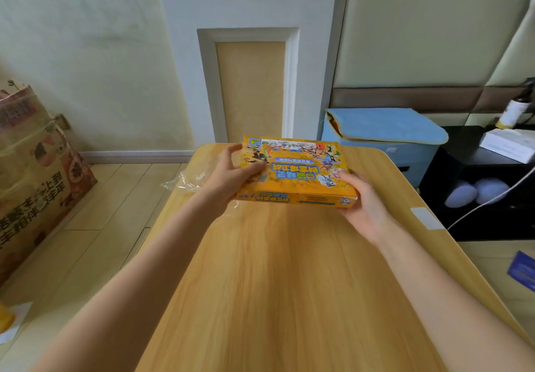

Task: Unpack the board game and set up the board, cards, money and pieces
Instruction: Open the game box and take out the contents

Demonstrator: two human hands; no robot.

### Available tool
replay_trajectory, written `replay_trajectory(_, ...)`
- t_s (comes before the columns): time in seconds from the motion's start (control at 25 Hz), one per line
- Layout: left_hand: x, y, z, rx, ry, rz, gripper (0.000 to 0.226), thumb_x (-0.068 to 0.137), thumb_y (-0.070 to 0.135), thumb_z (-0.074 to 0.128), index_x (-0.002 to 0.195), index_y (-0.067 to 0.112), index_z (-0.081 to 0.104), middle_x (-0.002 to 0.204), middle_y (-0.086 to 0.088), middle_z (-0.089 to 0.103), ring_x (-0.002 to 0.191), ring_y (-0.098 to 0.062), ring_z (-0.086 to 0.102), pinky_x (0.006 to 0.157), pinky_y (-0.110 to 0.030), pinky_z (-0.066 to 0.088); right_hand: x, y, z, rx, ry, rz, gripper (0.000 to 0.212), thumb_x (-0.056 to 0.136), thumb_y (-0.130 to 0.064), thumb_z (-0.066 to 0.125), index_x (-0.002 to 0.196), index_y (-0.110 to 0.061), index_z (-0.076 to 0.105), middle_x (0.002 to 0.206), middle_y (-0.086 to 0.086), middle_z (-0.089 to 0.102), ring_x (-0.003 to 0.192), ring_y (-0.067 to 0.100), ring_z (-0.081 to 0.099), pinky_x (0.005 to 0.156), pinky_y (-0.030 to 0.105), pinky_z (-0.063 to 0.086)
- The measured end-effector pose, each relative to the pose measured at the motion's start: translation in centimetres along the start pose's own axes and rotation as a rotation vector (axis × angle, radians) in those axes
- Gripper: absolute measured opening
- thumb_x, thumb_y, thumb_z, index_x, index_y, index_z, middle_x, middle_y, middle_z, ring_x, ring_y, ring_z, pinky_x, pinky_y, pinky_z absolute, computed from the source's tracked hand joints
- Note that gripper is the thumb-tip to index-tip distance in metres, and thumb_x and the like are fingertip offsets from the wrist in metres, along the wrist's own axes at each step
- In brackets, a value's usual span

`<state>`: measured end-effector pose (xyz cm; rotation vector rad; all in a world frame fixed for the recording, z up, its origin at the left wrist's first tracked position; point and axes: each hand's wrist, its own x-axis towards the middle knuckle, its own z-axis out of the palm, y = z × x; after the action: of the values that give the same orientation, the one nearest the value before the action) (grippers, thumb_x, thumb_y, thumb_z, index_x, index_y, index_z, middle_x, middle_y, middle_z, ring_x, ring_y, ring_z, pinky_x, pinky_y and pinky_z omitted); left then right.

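A flat orange board game box (298, 168) with cartoon figures on its lid is held at the far end of the wooden table (289, 270). My left hand (231, 176) grips its left edge, thumb lying on the lid. My right hand (362, 197) holds the near right corner, thumb on top and fingers along the side. The box is closed. Clear plastic wrap (188, 179) lies crumpled at the table's far left edge, beside and under my left hand.
A blue fabric storage box (385, 131) stands behind the table on the right, next to a black shelf (474, 186) with a bottle, a white box and a cable. A brown paper bag (34, 174) stands on the floor at left.
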<state>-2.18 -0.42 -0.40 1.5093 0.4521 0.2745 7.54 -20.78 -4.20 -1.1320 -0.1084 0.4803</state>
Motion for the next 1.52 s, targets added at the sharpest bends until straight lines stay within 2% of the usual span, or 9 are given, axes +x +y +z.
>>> replay_trajectory(0.12, -0.6, -0.9, -1.0, -0.007, -0.059, 0.008, 0.058, 0.084, 0.017, 0.067, 0.132, 0.029, 0.037, 0.091, -0.007, 0.07, 0.063, -0.015, 0.068, 0.052, -0.026, 0.055, -0.8, -0.4, -0.6, -0.107, 0.007, 0.095, 0.041, 0.087, -0.038, 0.06, 0.118, -0.012, 0.061, 0.105, 0.007, 0.07, 0.089, 0.022, 0.066, 0.077, 0.036, 0.05)
replay_trajectory(0.32, -1.9, -2.5, -2.5, -0.082, -0.087, -0.017, 0.049, 0.086, 0.017, 0.063, 0.127, 0.032, 0.041, 0.083, -0.002, 0.072, 0.059, -0.013, 0.066, 0.05, -0.024, 0.053, -2.2, -1.4, 0.3, -0.281, 0.018, 0.093, 0.028, 0.088, -0.028, 0.062, 0.106, -0.007, 0.063, 0.088, 0.007, 0.069, 0.072, 0.016, 0.064, 0.053, 0.025, 0.048)
replay_trajectory(0.56, -2.5, -3.9, -4.6, -0.276, -0.079, -0.065, 0.051, 0.081, 0.02, 0.061, 0.13, 0.025, 0.048, 0.088, -0.001, 0.073, 0.063, -0.011, 0.068, 0.055, -0.024, 0.055, -2.9, -3.0, 1.8, -0.131, -0.058, 0.011, 0.015, 0.094, -0.015, 0.052, 0.1, -0.004, 0.061, 0.081, 0.01, 0.061, 0.066, 0.017, 0.059, 0.049, 0.025, 0.043)
replay_trajectory(0.68, -2.5, -4.0, -5.5, -0.309, -0.048, -0.072, 0.048, 0.085, 0.017, 0.059, 0.13, 0.027, 0.045, 0.085, -0.001, 0.073, 0.062, -0.013, 0.068, 0.053, -0.025, 0.055, -2.3, -3.1, 2.6, -0.596, 0.026, -0.176, 0.02, 0.093, -0.005, 0.045, 0.11, -0.016, 0.05, 0.096, 0.011, 0.057, 0.078, 0.022, 0.056, 0.062, 0.032, 0.043)
replay_trajectory(0.8, -2.3, -3.5, -5.7, -0.28, -0.023, -0.064, 0.044, 0.088, 0.016, 0.058, 0.127, 0.032, 0.044, 0.082, 0.001, 0.073, 0.06, -0.012, 0.068, 0.051, -0.024, 0.055, -1.9, -2.5, 3.7, -0.899, 0.094, -0.271, 0.022, 0.09, -0.006, 0.044, 0.098, -0.01, 0.065, 0.1, 0.008, 0.062, 0.09, 0.02, 0.054, 0.076, 0.031, 0.042)
replay_trajectory(0.92, -2.1, -2.8, -5.8, -0.23, -0.01, -0.031, 0.044, 0.089, 0.016, 0.059, 0.126, 0.033, 0.044, 0.084, 0.001, 0.073, 0.059, -0.01, 0.067, 0.051, -0.023, 0.055, -1.6, -2.3, 4.3, -0.779, 0.057, -0.084, 0.028, 0.087, -0.019, 0.056, 0.098, 0.004, 0.068, 0.091, 0.013, 0.069, 0.081, 0.018, 0.057, 0.07, 0.029, 0.04)
replay_trajectory(1.08, -1.1, -1.6, -6.2, -0.207, 0.005, 0.06, 0.042, 0.091, 0.018, 0.055, 0.132, 0.028, 0.045, 0.099, 0.001, 0.069, 0.063, -0.01, 0.068, 0.052, -0.022, 0.054, -1.3, -2.5, 4.6, -0.544, -0.019, 0.085, 0.019, 0.086, -0.024, 0.064, 0.095, -0.008, 0.065, 0.08, 0.005, 0.068, 0.07, 0.016, 0.061, 0.064, 0.027, 0.044)
replay_trajectory(1.4, 1.2, 0.1, -5.0, -0.174, 0.015, -0.024, 0.036, 0.096, 0.023, 0.043, 0.131, 0.029, 0.05, 0.098, 0.002, 0.067, 0.06, -0.007, 0.065, 0.052, -0.019, 0.052, -0.4, -2.9, 4.7, -0.273, 0.244, 0.109, 0.026, 0.079, -0.02, 0.068, 0.101, -0.005, 0.062, 0.085, 0.009, 0.066, 0.067, 0.021, 0.061, 0.055, 0.028, 0.049)
replay_trajectory(1.52, 1.3, 0.5, -5.6, -0.182, 0.067, -0.055, 0.035, 0.095, 0.021, 0.044, 0.128, 0.028, 0.052, 0.092, 0.003, 0.066, 0.053, -0.005, 0.063, 0.048, -0.016, 0.051, 0.3, -3.0, 3.7, -0.32, 0.363, 0.066, 0.037, 0.081, -0.027, 0.067, 0.11, -0.006, 0.056, 0.096, 0.007, 0.065, 0.078, 0.018, 0.057, 0.064, 0.032, 0.052)
